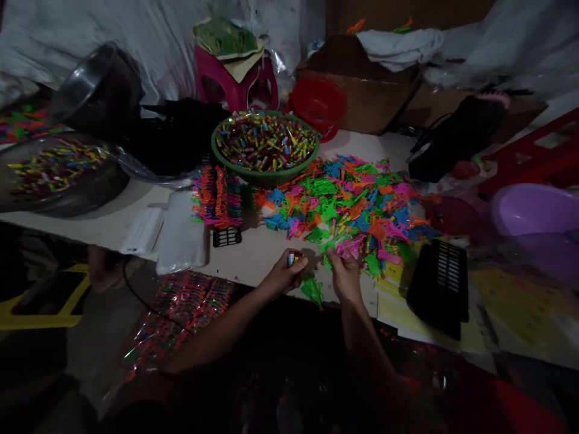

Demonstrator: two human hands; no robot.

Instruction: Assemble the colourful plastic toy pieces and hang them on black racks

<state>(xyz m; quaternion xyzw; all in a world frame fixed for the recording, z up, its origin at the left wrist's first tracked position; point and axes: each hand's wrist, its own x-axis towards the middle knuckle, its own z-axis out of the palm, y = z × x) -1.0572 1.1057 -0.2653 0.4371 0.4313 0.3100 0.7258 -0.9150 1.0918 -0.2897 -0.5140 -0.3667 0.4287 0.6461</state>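
Note:
Near the front edge of the table, my left hand [286, 274] is closed round a small tube [294, 258] with a coloured label; whether more tubes are in the fist is hidden. A green plastic toy piece [313, 291] is just below that hand, at the edge; I cannot tell whether the fingers touch it. To the right, my right hand [346, 274] pinches another green plastic toy piece [328, 252] between thumb and fingers. Pink pieces [350, 246] show right behind it. Beyond both hands spreads a pile of orange, green, blue and pink toy pieces [335, 196].
A green basin [312, 158] full of small tubes stands behind the pile. Stacked toys [217, 196], plastic bags [183, 232] and a metal bowl [63, 208] are leftward. A black plastic tray [438, 289] and a purple basin [534, 208] are rightward. Bagged toys [181, 313] lie below.

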